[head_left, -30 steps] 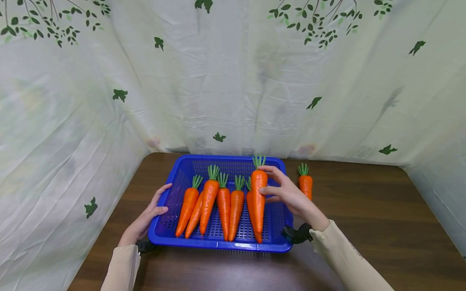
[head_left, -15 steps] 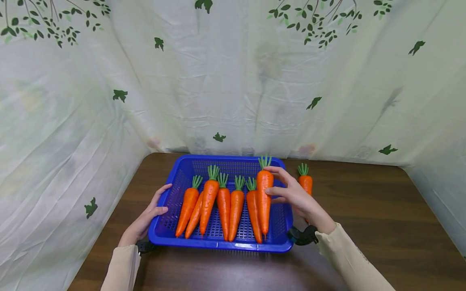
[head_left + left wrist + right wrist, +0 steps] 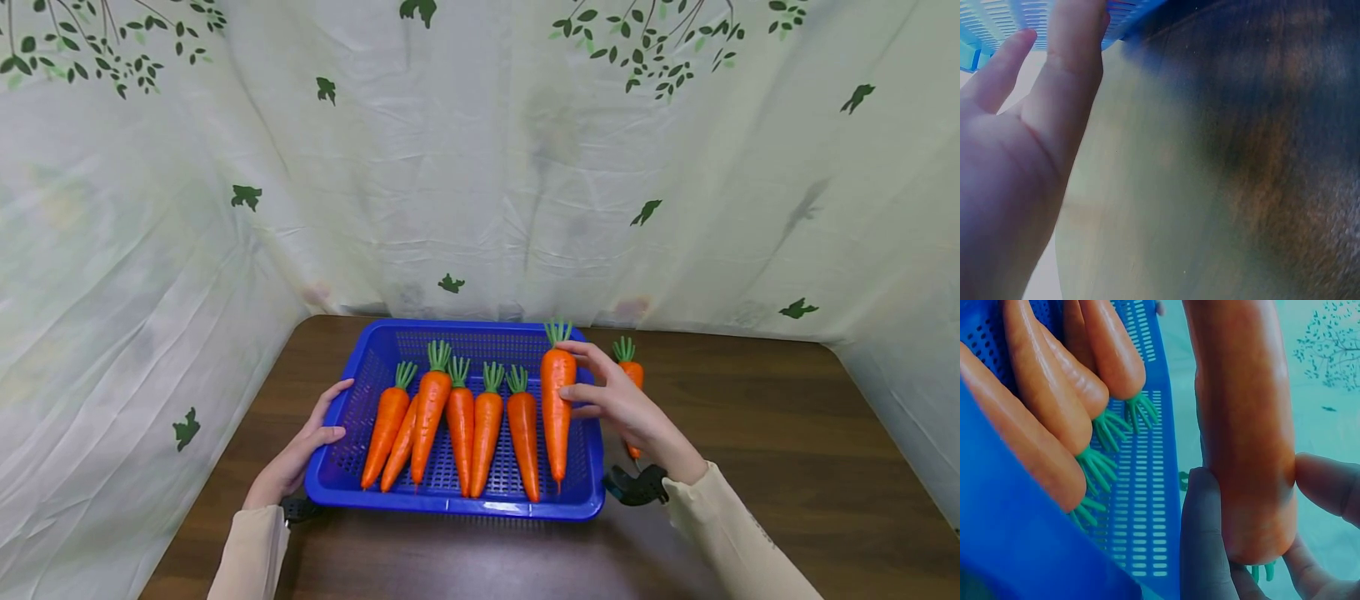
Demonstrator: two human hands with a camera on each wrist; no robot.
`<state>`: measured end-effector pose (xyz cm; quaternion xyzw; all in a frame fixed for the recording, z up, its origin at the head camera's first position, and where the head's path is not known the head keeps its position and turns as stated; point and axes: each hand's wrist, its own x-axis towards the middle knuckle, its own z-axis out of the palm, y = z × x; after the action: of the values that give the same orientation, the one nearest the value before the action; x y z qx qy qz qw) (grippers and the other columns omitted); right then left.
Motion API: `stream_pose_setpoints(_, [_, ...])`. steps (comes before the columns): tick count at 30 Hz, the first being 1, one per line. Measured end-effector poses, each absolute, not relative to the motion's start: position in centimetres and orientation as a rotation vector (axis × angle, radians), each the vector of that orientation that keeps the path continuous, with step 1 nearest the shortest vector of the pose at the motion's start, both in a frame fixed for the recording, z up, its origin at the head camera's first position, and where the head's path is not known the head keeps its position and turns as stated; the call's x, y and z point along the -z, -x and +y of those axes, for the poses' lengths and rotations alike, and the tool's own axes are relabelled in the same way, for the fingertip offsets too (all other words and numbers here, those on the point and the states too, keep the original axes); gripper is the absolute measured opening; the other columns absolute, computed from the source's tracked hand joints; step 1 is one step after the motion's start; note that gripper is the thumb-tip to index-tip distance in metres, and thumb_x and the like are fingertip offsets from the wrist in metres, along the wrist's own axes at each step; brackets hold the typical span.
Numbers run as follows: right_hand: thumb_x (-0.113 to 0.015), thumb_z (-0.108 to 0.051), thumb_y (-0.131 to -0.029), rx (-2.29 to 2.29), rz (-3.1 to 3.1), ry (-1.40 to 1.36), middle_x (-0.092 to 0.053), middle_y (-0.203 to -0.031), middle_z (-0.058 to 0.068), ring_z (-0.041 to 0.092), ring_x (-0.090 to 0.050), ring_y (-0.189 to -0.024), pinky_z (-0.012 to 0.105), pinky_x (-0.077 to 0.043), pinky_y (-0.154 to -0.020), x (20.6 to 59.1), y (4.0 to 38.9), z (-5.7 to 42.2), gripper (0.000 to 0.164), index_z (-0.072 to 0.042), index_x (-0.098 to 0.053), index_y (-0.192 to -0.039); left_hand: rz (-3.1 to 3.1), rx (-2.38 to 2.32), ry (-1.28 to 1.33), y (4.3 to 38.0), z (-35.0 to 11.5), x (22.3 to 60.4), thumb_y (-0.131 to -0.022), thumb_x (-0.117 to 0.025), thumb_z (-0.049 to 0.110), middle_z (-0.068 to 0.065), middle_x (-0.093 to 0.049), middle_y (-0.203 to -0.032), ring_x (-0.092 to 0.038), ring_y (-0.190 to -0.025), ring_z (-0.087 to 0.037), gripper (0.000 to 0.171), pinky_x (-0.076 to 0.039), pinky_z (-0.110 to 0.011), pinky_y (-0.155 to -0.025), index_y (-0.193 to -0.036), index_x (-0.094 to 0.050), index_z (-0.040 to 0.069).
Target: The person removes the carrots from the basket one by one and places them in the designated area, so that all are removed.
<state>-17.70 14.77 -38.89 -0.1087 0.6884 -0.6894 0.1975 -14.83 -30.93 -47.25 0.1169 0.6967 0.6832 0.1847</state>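
Observation:
A blue slotted basket (image 3: 480,505) on the table has several orange carrots (image 3: 488,442) with green tops lying inside, side by side. At its left rim is my left hand (image 3: 296,450), thumb and a finger on the edge; in the left wrist view this hand (image 3: 1035,112) reaches up to the basket's side (image 3: 1132,12). My right hand (image 3: 626,408) pinches a carrot (image 3: 557,408) over the basket's right part, green top toward the back. The right wrist view shows that carrot (image 3: 1244,412) between thumb and fingers (image 3: 1200,531), above the basket.
One more carrot (image 3: 632,375) lies on the brown wooden table (image 3: 750,433) to the right of the basket, partly behind my right hand. A pale cloth (image 3: 480,192) with printed leaves surrounds the table's back and sides. Dark straps sit on both wrists.
My right hand has moved to the right with its carrot, away from the carrot beside it, which now shows fully. My left hand and the basket stay in place.

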Motion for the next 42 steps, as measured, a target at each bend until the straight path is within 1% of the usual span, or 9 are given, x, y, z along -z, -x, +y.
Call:
stream_pose_setpoints(7, [-0.062, -0.01, -0.091, 1.908, 1.974, 0.301, -0.025, -0.148, 0.019, 0.032, -0.057, -0.107, 0.045, -0.051, -0.083, 38.9, 17.6, 15.5, 0.062, -0.012, -0.032, -0.145, 1.969, -1.929, -0.313, 14.7, -30.8, 47.1, -0.096, -0.038, 0.019, -0.02, -0.003, -0.147, -0.033, -0.121, -0.034, 0.063, -0.049, -0.042, -0.086, -0.15, -0.011, 0.035])
stream_pose_setpoints(15, [-0.061, -0.007, -0.091, 1.937, 1.943, 0.302, -0.027, -0.145, 0.021, 0.031, -0.057, -0.106, 0.045, -0.051, -0.082, 38.9, 17.5, 16.2, 0.063, -0.009, -0.03, -0.145, 1.967, -1.931, -0.316, 14.7, -30.8, 47.0, -0.096, -0.037, 0.018, -0.02, -0.003, -0.147, -0.034, -0.12, -0.032, 0.063, -0.049, -0.042, -0.085, -0.15, -0.01, 0.034])
stream_pose_setpoints(23, [-0.06, -0.006, -0.091, 1.942, 1.945, 0.314, -0.028, -0.144, 0.022, 0.03, -0.055, -0.107, 0.046, -0.051, -0.082, 38.9, 17.5, 16.7, 0.063, -0.009, -0.029, -0.146, 1.98, -1.923, -0.303, 14.8, -30.8, 47.0, -0.096, -0.038, 0.019, -0.021, -0.003, -0.148, -0.032, -0.121, -0.036, 0.063, -0.049, -0.044, -0.085, -0.15, -0.011, 0.035])
stream_pose_setpoints(33, [-0.06, -0.007, -0.092, 1.933, 1.987, 0.314, -0.029, -0.145, 0.023, 0.028, -0.058, -0.102, 0.04, -0.053, -0.08, 38.7, 17.4, 17.8, 0.063, -0.008, -0.028, -0.146, 1.976, -1.927, -0.331, 14.7, -30.8, 47.0, -0.096, -0.037, 0.019, -0.022, 0.0, -0.148, -0.03, -0.122, -0.037, 0.063, -0.048, -0.042, -0.087, -0.15, -0.01, 0.036])
stream_pose_setpoints(42, [-0.058, -0.005, -0.092, 1.971, 1.956, 0.319, -0.03, -0.144, 0.024, 0.024, -0.06, -0.099, 0.04, -0.053, -0.079, 38.9, 17.3, 18.7, 0.063, -0.006, -0.027, -0.146, 1.996, -1.915, -0.302, 14.7, -30.6, 46.9, -0.096, -0.038, 0.02, -0.021, -0.001, -0.148, -0.028, -0.123, -0.043, 0.063, -0.049, -0.045, -0.085, -0.15, -0.011, 0.037])
